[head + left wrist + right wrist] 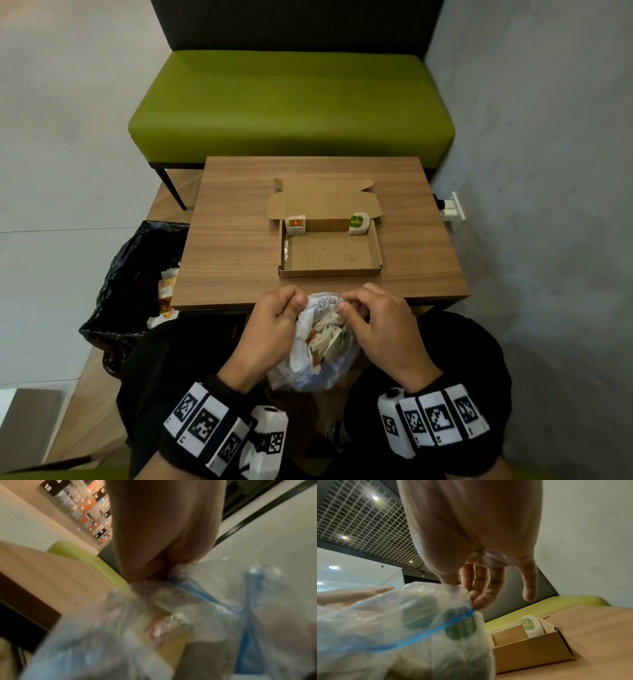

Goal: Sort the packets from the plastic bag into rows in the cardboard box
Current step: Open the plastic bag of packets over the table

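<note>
A clear plastic bag [318, 346] with a blue zip strip sits in my lap at the table's near edge, holding several white packets. My left hand [274, 318] pinches the bag's left rim. My right hand [370, 318] pinches the right rim between thumb and forefinger, as the right wrist view shows at the bag [412, 622]. The bag's mouth is held apart. The open cardboard box [330, 272] lies mid-table. An orange-label packet [296, 224] stands in its far left corner and a green-label packet [358, 223] in its far right corner. The left wrist view is blurred.
The wooden table [233, 260] carries only the box. A black rubbish bag [130, 284] with litter stands on the floor at the left. A green bench [291, 106] sits beyond the table. A wall socket [454, 209] is at the right.
</note>
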{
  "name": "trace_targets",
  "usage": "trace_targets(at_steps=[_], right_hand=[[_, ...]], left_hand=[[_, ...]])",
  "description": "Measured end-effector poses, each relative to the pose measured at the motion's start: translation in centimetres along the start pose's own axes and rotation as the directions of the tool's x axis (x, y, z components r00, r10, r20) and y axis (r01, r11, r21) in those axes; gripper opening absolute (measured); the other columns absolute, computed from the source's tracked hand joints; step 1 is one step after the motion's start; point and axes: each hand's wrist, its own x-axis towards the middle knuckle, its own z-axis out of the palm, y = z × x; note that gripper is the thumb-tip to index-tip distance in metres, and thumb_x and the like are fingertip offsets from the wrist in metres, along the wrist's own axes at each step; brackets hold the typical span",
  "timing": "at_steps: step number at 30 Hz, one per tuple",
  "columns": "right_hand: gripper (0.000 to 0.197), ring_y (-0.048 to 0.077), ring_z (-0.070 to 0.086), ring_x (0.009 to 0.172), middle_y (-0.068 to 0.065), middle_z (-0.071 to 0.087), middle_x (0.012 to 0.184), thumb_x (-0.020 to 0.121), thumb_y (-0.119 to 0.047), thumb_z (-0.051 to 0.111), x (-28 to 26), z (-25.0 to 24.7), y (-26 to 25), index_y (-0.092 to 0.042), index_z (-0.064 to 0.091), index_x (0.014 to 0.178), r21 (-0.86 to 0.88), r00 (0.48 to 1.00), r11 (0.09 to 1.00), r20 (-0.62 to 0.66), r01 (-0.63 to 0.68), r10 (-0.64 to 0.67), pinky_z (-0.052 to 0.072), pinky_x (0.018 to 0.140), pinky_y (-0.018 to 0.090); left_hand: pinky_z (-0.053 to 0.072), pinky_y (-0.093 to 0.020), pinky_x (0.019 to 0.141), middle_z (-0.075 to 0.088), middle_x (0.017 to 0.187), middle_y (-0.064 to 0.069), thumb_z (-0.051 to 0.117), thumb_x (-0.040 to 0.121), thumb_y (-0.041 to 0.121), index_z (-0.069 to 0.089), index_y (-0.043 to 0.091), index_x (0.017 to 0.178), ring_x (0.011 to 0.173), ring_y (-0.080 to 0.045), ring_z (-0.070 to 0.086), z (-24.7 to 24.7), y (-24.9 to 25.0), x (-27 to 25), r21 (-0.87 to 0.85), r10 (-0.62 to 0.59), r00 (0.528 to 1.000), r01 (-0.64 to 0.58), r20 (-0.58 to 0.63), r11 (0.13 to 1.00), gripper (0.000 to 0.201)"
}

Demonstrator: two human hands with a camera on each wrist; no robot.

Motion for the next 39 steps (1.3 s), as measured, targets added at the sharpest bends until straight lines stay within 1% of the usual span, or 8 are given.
trace_targets(at_steps=[7,15,19,24,27,32,36,39], right_hand=[[0.019,0.004,0.058,0.066,-0.013,0.062,0.072,0.097,-0.025,0.059,0.1,0.1,-0.2,-0.025,0.069,0.081,-0.01,0.993,0.997,-0.081,-0.082,0.081,0.052,0.075,0.037],[0.024,0.004,0.056,0.057,-0.012,0.057,0.058,0.098,-0.028,0.057,0.3,0.2,-0.1,-0.03,0.062,0.075,0.075,0.993,0.99,-0.01,-0.119,0.12,0.043,0.061,0.027],[0.021,0.005,0.055,0.061,-0.014,0.057,0.061,0.099,-0.032,0.055,0.2,0.3,0.3,-0.028,0.066,0.082,0.061,0.987,0.989,0.099,-0.135,0.129,0.046,0.072,0.035],[0.01,0.002,0.055,0.066,-0.016,0.058,0.063,0.099,-0.032,0.053,0.3,0.0,0.1,-0.031,0.063,0.099,0.019,0.989,0.995,0.113,-0.094,0.091,0.048,0.085,0.042],[0.022,0.001,0.055,0.075,-0.021,0.055,0.069,0.101,-0.032,0.051,0.4,-0.2,0.0,-0.03,0.064,0.118,-0.046,0.99,0.997,0.127,-0.054,0.059,0.042,0.095,0.041],[0.017,0.003,0.053,0.091,-0.021,0.059,0.089,0.102,-0.03,0.045,0.4,-0.1,-0.4,-0.033,0.06,0.097,-0.031,0.977,0.999,0.214,-0.013,0.02,0.037,0.094,0.038],[0.023,0.003,0.055,0.078,-0.014,0.059,0.078,0.102,-0.023,0.044,0.9,0.0,0.2,-0.028,0.059,0.085,0.166,0.956,0.978,0.284,-0.122,0.071,0.047,0.077,0.036],[0.024,0.004,0.055,0.07,-0.01,0.059,0.072,0.104,-0.025,0.043,1.5,-0.3,0.1,-0.027,0.058,0.085,0.2,0.948,0.968,0.307,-0.149,0.083,0.048,0.072,0.039]], left_hand=[[0.046,-0.014,0.078,0.058,0.11,0.019,0.06,0.092,0.046,0.058,0.032,0.125,0.095,0.003,0.058,-0.5,0.0,-0.8,0.369,0.056,0.998,-0.038,-0.036,0.929,0.036],[0.04,-0.011,0.067,0.06,0.091,0.011,0.058,0.097,0.027,0.072,0.022,0.116,0.079,-0.003,0.057,-0.5,-0.3,-1.0,0.534,0.189,0.965,-0.063,-0.184,0.843,0.024],[0.053,-0.013,0.064,0.071,0.07,0.014,0.064,0.095,0.02,0.075,0.03,0.089,0.07,0.001,0.068,-0.8,0.1,-0.8,0.255,0.097,0.96,-0.027,-0.264,0.967,0.016],[0.056,-0.057,0.069,0.073,0.077,-0.023,0.047,0.103,0.027,0.07,0.001,0.087,0.075,-0.045,0.07,-0.8,0.3,-0.6,-0.156,-0.168,0.981,0.152,-0.095,0.976,0.038],[0.056,-0.056,0.076,0.073,0.085,-0.026,0.043,0.105,0.032,0.067,-0.004,0.093,0.083,-0.047,0.07,-0.6,0.1,-0.4,-0.208,-0.251,0.968,0.241,-0.026,0.948,0.045],[0.048,-0.041,0.071,0.064,0.074,-0.016,0.049,0.101,0.026,0.062,0.006,0.081,0.07,-0.03,0.063,-0.5,0.0,0.1,-0.369,-0.428,0.902,0.383,-0.048,0.847,0.032],[0.043,-0.024,0.059,0.058,0.064,0.002,0.048,0.102,0.028,0.052,0.017,0.06,0.056,-0.006,0.055,-1.1,0.3,0.1,0.169,-0.176,0.978,0.194,-0.114,0.966,0.043],[0.042,-0.024,0.066,0.053,0.083,0.007,0.046,0.101,0.039,0.057,0.027,0.075,0.073,-0.005,0.055,-2.1,0.6,-0.1,0.375,0.102,0.994,-0.081,-0.035,0.923,0.03]])
